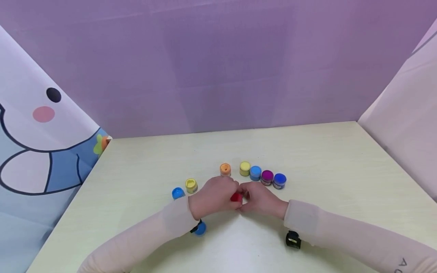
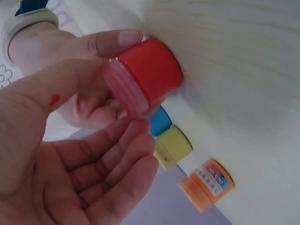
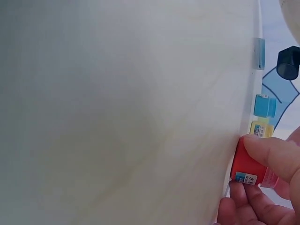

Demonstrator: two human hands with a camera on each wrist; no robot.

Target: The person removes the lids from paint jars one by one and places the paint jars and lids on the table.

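Note:
Between the hands on the table is a small red paint jar [image 2: 152,70] with a ribbed, translucent upper rim. My right hand [image 1: 262,199] holds the jar's red body, thumb on one side and fingers on the other, as the right wrist view shows. At the ribbed rim, my left hand [image 1: 216,195] pinches with thumb and fingertips; a red spot marks its thumb [image 2: 55,99]. The jar [image 1: 236,197] is mostly covered by both hands from above. Just beyond the left hand stands an orange jar [image 1: 225,169].
Yellow [image 1: 244,168], light blue [image 1: 255,173], magenta [image 1: 267,177] and dark blue [image 1: 279,181] jars line up behind the right hand. Left of the left hand stand another yellow jar [image 1: 191,185] and a blue jar [image 1: 178,193]. A blue round piece [image 1: 200,228] lies by the left wrist.

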